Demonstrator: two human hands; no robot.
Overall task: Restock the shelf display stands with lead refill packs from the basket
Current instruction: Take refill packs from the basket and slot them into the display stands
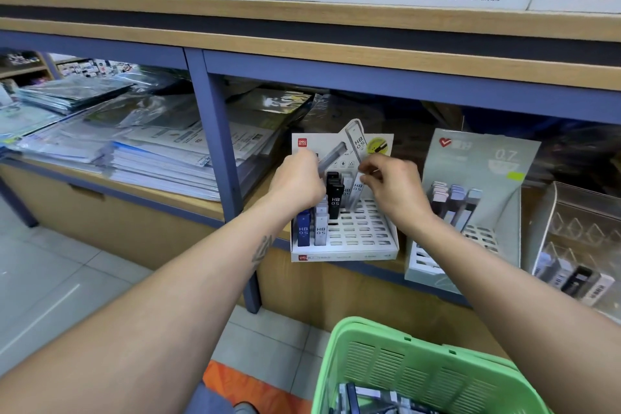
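Observation:
A white slotted display stand sits on the shelf edge with blue, white and black HB 0.5 lead refill packs standing in its left rows. My left hand grips a grey refill pack above the stand's back left. My right hand pinches a white refill pack whose lower end is at a slot in the stand's back row. The green basket is at the bottom of the view with several packs inside.
A second grey-green display stand with several packs stands to the right. Further right is a clear acrylic holder. Stacked plastic folders fill the shelf bay on the left, past a blue post.

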